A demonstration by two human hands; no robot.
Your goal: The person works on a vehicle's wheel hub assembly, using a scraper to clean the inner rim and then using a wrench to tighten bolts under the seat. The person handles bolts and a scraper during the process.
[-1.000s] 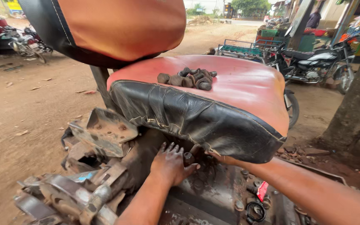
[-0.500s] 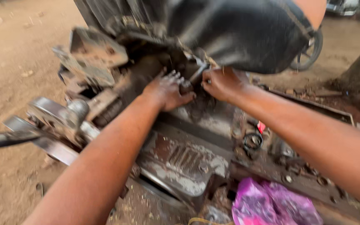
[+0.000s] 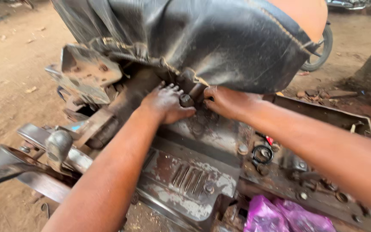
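**Two hands crowd a bolt under the seat's edge**

Both hands meet in the tight pocket just below the hanging black edge of the vehicle seat. The left hand lies knuckles up on the greasy housing, fingers curled loosely and thumb pressed along the metal; its fingertips touch a dark bolt head that stands between the two hands. The right hand comes in from the other side, fingers bent and tucked toward the same bolt, but whether it actually grips anything I cannot tell, since the fingertips are hidden in the shadow under the seat.

Room is scarce here: the seat cover overhangs from above, and a bent grey bracket juts out just left of the left wrist. Below the hands the rusty ribbed plate offers flatter, more open space. A black rubber ring lies near the right forearm, and a pink plastic bag sits at the lower edge. Bare dirt ground lies open on the left.
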